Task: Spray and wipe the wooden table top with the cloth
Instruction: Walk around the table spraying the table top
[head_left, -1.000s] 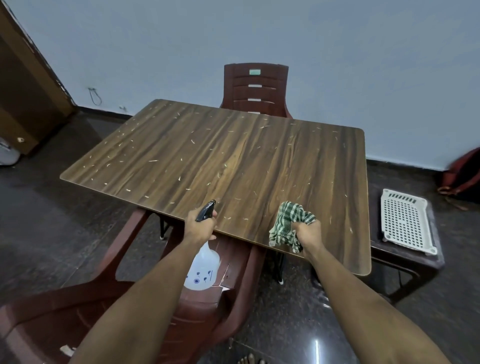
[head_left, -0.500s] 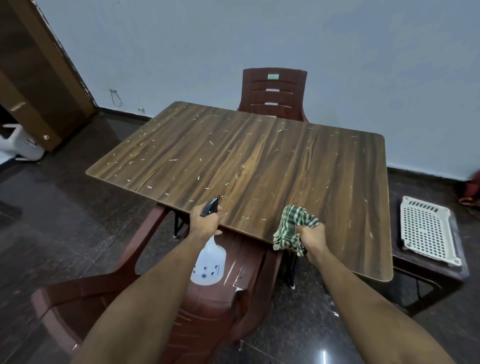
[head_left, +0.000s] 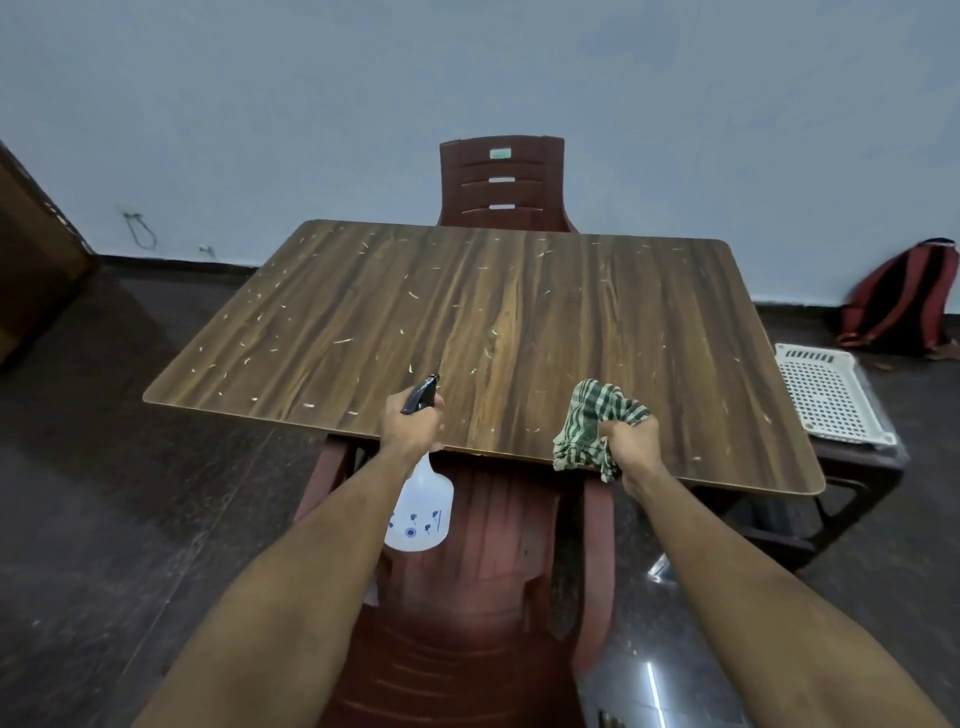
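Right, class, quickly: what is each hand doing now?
Left hand: grips the spray bottle.
Right hand: grips the checked cloth.

Dim, flat indoor light w/ soft shadows. Glare streak on glossy floor at bottom right. Wide-angle bends the frame edges; slight softness overall.

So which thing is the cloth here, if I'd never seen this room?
Find the wooden table in the middle of the room, then its near edge. Over it, the person's right hand grips a bunched cloth. It is the only green-and-white checked thing; the left hand holds a white spray bottle.
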